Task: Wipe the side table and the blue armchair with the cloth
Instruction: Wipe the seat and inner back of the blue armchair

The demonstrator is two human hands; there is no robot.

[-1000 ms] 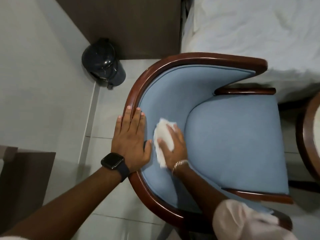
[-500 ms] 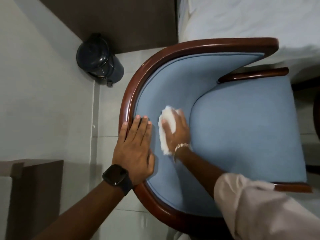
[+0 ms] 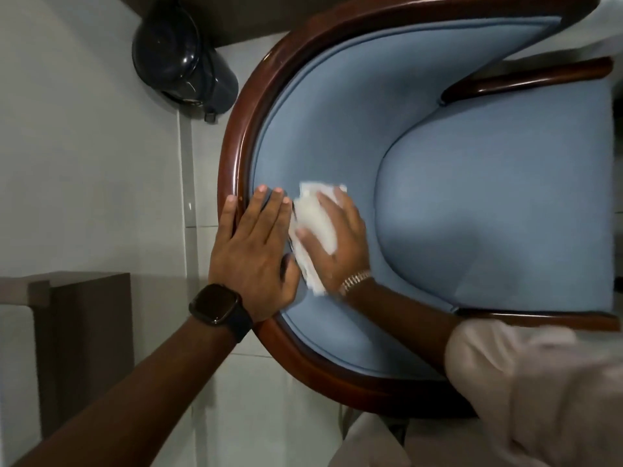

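The blue armchair (image 3: 488, 210) with its curved dark wooden rim fills the middle and right of the head view, seen from above. My right hand (image 3: 344, 244) presses a crumpled white cloth (image 3: 317, 227) against the inside of the blue backrest, fingers spread over it. My left hand (image 3: 253, 254), with a black watch on its wrist, lies flat over the wooden rim and the edge of the backrest, right beside the cloth. The side table is not in view.
A dark round bin (image 3: 178, 52) stands on the tiled floor at the upper left, close behind the chair. A brown wooden furniture piece (image 3: 81, 332) is at the left edge. White bedding (image 3: 610, 25) shows at the top right corner.
My right hand has slid the cloth along the backrest, now close against my left hand. The view has moved in closer over the chair; my left hand stays on the rim.
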